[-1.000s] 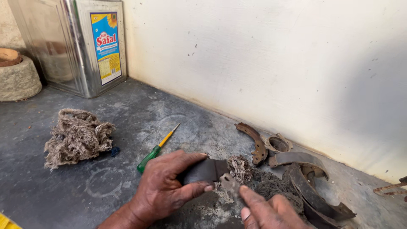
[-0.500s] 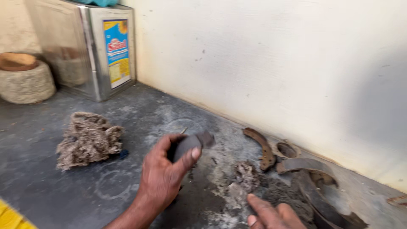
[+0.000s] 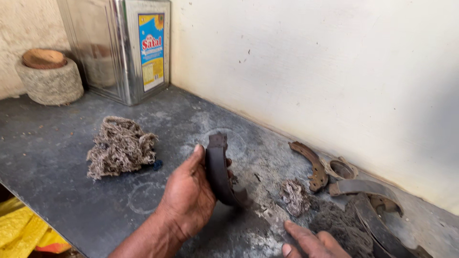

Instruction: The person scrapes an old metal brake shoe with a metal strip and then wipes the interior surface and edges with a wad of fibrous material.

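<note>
The left hand [image 3: 189, 198] grips a brake shoe [image 3: 219, 169], thumb along the near face and fingers wrapped behind it, holding it up on edge just above the bench [image 3: 71, 157]. The right hand [image 3: 311, 241] lies low at the frame's bottom edge, fingers loosely spread flat on the bench by the dust heap [image 3: 334, 222], holding nothing.

The shoe is a dark curved arc. Its long axis runs from near the palm's lower right up and away towards the wall [image 3: 311, 71]; the upper tip points away from the person, the lower tip dips towards the bench, and the hollow of the curve seems to face left, into the palm.

To handle it well, I would judge a firm hold at mid-arc best, thumb braced on the web, so the shoe cannot swivel and both faces can be turned into the light; keep it over the bench so loose grit falls there.

Left of the shoe lies a fibre wad [image 3: 119, 145]; right of it a smaller wad [image 3: 294, 196] and more shoes [image 3: 311, 162]; beyond it, a tin [image 3: 129, 48]
</note>
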